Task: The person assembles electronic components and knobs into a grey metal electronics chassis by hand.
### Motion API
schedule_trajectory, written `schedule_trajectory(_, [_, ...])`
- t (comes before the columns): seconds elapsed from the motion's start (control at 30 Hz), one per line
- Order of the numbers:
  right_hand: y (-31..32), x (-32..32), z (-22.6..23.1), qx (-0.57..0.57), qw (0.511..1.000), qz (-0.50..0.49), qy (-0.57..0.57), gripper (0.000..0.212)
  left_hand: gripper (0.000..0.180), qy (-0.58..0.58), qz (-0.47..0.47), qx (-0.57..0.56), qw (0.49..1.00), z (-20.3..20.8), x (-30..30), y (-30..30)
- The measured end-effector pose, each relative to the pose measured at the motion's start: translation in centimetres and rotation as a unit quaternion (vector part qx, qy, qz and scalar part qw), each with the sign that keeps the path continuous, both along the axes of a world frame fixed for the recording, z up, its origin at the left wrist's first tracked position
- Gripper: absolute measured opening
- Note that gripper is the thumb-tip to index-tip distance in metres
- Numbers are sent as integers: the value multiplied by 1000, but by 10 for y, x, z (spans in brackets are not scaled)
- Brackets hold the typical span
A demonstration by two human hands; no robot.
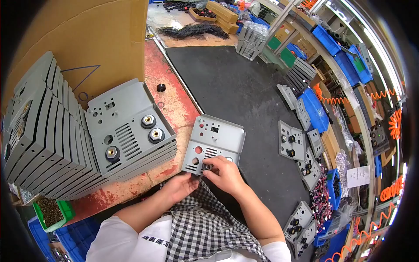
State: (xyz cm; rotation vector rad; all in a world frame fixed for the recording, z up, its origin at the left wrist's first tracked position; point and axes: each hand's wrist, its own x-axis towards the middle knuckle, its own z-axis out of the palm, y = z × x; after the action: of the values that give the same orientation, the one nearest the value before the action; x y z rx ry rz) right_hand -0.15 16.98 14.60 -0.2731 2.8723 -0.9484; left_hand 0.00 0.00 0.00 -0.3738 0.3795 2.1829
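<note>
A grey sheet-metal panel [229, 133] with round holes and slots lies in front of me, across the red worn bench edge and the black mat. My right hand [224, 174] bends over its lower part, thumb and fingers closed round a small black ring-like nut [207, 167] beside the slots. My left hand [180, 187] is at the panel's near edge, its fingers curled; what they hold, if anything, is hidden. To the left, a stack of similar panels [120, 102] has its top one fitted with black hex nuts with brass centres [156, 135].
More panels [52, 126] stand on edge at far left before a cardboard box [100, 39]. A black round part [161, 87] lies on the red bench [168, 70]. Fitted panels [291, 139] line the black mat's [257, 100] right side. A green bin [52, 214] holds small brass pieces.
</note>
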Motion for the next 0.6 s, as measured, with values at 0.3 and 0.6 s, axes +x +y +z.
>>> schedule_trajectory(0.3, [12,12,10,-54,997,45,-33,29,30,-25,28,44,998,13,1,7])
schedule_trajectory(0.6, [1,11,2,26,996,79,25,29,41,60,11,120,991,48,16,-8])
